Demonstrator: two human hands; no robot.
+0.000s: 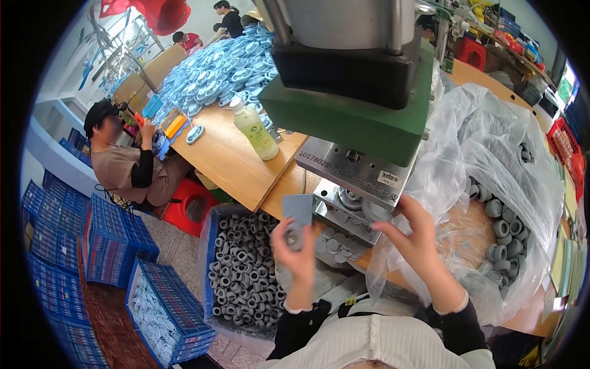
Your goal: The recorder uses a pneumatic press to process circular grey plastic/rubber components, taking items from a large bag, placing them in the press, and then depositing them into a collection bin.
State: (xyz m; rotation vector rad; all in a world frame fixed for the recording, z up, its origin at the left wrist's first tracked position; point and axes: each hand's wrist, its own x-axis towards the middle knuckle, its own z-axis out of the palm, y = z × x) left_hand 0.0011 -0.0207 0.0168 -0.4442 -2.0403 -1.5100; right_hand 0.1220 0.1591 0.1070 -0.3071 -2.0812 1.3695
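Observation:
At the table's front edge, my left hand (294, 257) is closed around a small grey ring-shaped part (294, 236). A flat blue-grey rectangular piece (298, 208) shows just above those fingers; whether the hand touches it I cannot tell. My right hand (419, 238) reaches to the press, thumb and forefinger around a blurred round grey part (376, 211) at the lower die (349, 216). Over the die hangs the steel upper plate (350, 172) under the press's green block (350, 117). Several pale discs (337, 246) lie in front of the die.
A blue lined bin (212, 277) of grey rings stands below at left. Clear plastic sheeting (455, 141) with more grey rings (507, 230) covers the right. A bottle (255, 130) stands left of the press. Another person (123, 154) sits by a blue pile (215, 71); blue crates (114, 237) stand nearby.

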